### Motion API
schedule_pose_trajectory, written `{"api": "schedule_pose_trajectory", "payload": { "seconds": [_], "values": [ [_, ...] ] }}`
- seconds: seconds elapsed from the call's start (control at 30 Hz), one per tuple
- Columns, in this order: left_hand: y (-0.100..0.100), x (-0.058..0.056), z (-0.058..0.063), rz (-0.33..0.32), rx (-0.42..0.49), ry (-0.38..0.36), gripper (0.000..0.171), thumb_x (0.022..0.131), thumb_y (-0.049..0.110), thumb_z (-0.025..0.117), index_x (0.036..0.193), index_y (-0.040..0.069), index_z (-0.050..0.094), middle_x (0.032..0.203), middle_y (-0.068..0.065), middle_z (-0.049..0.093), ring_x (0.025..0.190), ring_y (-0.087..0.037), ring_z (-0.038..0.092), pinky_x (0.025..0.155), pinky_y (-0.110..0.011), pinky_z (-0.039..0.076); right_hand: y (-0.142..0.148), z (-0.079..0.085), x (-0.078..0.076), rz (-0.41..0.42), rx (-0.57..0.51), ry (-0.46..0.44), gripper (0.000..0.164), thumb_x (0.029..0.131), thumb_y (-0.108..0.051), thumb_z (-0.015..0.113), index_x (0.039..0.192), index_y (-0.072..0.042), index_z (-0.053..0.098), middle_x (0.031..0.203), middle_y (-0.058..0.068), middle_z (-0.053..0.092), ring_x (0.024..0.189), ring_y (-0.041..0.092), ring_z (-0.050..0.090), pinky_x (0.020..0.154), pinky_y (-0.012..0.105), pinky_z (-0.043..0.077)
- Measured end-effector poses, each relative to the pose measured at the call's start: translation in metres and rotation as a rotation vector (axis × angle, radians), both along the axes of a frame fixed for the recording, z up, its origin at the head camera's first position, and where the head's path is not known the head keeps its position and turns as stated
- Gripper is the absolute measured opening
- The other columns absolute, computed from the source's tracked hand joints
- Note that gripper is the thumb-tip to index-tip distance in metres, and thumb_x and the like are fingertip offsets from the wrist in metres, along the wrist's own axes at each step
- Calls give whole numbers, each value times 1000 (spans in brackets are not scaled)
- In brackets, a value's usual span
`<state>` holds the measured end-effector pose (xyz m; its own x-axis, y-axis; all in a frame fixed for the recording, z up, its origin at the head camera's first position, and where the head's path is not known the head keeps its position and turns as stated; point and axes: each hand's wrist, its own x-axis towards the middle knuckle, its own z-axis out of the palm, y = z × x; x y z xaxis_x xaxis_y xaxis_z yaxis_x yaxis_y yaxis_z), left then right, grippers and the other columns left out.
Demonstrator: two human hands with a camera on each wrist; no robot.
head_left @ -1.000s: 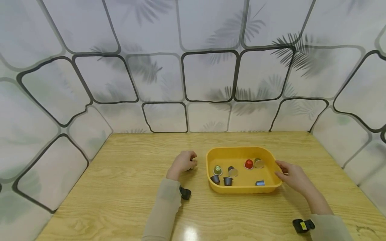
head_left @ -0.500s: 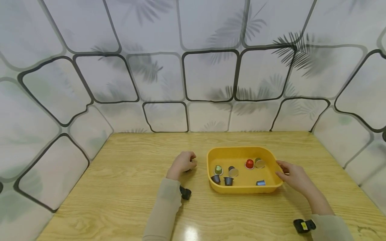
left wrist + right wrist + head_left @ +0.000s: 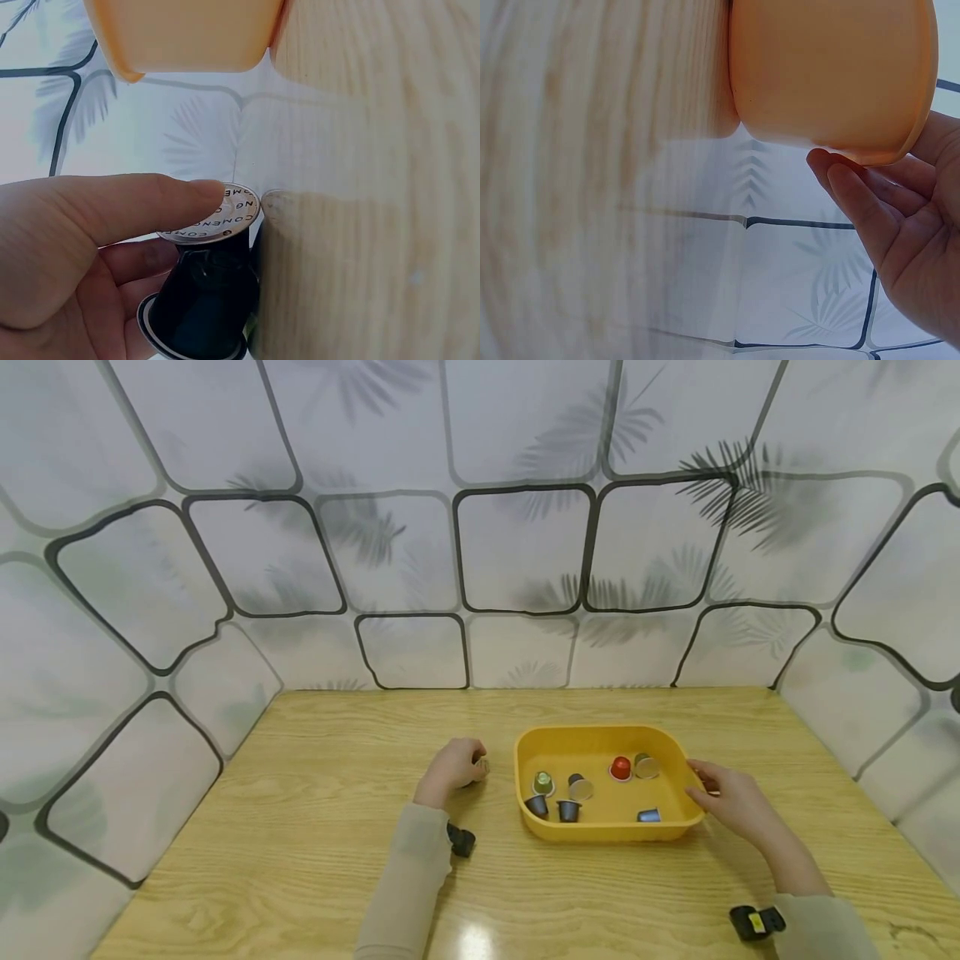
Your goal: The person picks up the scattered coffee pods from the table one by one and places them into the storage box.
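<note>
On the table, left of a yellow plastic tray (image 3: 607, 832), my left hand (image 3: 452, 768) pinches a coffee capsule. In the left wrist view, the thumb lies across this capsule's printed foil lid (image 3: 238, 216), fingers curled behind. A second, dark capsule (image 3: 199, 307) overlaps it in front, rim downward, and a sliver of green shows low behind them. My right hand (image 3: 733, 797) holds the tray's right end, thumb and fingers at the rim. Its fingertips (image 3: 844, 180) show under the rim in the right wrist view.
Inside the tray lie several capsules: a red one (image 3: 620, 767), a green one (image 3: 543, 783), a blue one (image 3: 648, 816) and dark ones, such as the dark capsule (image 3: 568, 811) by the front wall. A patterned backdrop (image 3: 517, 552) stands behind the wooden table (image 3: 300, 827).
The left fingers have shifted slightly, and a pale lid now shows at their tips in the head view. The right hand and the tray stay in place.
</note>
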<state>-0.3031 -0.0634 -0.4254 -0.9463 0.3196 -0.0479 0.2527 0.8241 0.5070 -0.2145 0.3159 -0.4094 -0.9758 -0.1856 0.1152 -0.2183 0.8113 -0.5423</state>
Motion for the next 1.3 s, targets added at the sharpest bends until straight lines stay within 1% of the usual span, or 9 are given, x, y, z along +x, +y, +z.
{"api": "schedule_pose_trajectory", "payload": {
  "seconds": [0.2, 0.43, 0.6, 0.8, 0.97, 1.17, 1.2, 1.23, 1.3],
  "values": [
    [1, 0, -1, 40, 6, -1, 30, 77, 6, 65, 107, 1, 60, 97, -9, 59, 83, -20, 53, 74, -36, 45, 1, -1, -1, 0, -4, 3, 44, 83, -4, 57, 119, 17, 43, 99, 29, 56, 86, 39, 56, 64, 39, 50],
    [2, 0, 2, 93, -31, -10, 34, 75, 7, 68, 107, 1, 59, 96, -9, 60, 84, -21, 55, 74, -36, 46, 1, -1, -1, 4, -12, 1, 44, 84, -5, 57, 119, 17, 42, 99, 29, 55, 87, 39, 56, 64, 38, 50],
    [2, 0, 4, 94, -29, -12, 35, 75, 6, 68, 108, 1, 59, 95, -9, 60, 84, -22, 55, 73, -36, 46, 1, -1, -1, 2, -9, 0, 44, 84, -5, 57, 119, 17, 42, 99, 29, 55, 87, 40, 56, 64, 39, 50],
    [3, 2, 3, 91, -39, 0, 29, 79, 4, 62, 108, 1, 60, 96, -9, 60, 85, -21, 56, 73, -35, 46, 1, -2, -2, -1, -11, -1, 44, 83, -4, 57, 118, 17, 43, 97, 28, 56, 86, 38, 56, 63, 37, 51],
    [3, 1, 3, 85, -41, 14, 27, 80, 2, 60, 107, 1, 60, 96, -9, 60, 86, -21, 56, 74, -35, 46, 1, -2, -2, 1, -8, 9, 43, 83, -4, 58, 118, 17, 43, 97, 28, 56, 85, 38, 56, 63, 37, 51],
    [3, 0, 6, 77, -23, 48, 28, 81, 4, 60, 108, 1, 60, 99, -10, 60, 89, -22, 56, 77, -36, 45, 0, -1, -1, 6, -8, 9, 44, 83, -4, 58, 118, 18, 43, 99, 31, 55, 86, 40, 56, 63, 38, 51],
    [4, 0, 7, 75, -19, 58, 28, 81, 5, 60, 108, 1, 60, 100, -10, 60, 90, -22, 56, 78, -36, 45, 0, -1, -1, 6, -8, 8, 44, 83, -4, 58, 118, 18, 43, 99, 31, 55, 86, 40, 56, 63, 38, 51],
    [4, 0, 7, 68, -12, 94, 27, 80, 4, 61, 107, 0, 60, 98, -11, 61, 89, -22, 56, 77, -35, 46, 0, -1, -1, 6, -7, 7, 44, 83, -4, 58, 118, 18, 43, 100, 31, 54, 86, 40, 56, 64, 39, 51],
    [5, 1, 9, 66, -10, 112, 27, 81, 6, 60, 107, 0, 60, 100, -11, 61, 92, -23, 56, 79, -35, 45, 0, -1, -1, 3, -9, 3, 44, 83, -4, 57, 118, 17, 42, 100, 30, 55, 87, 40, 56, 64, 38, 51]
  ]
}}
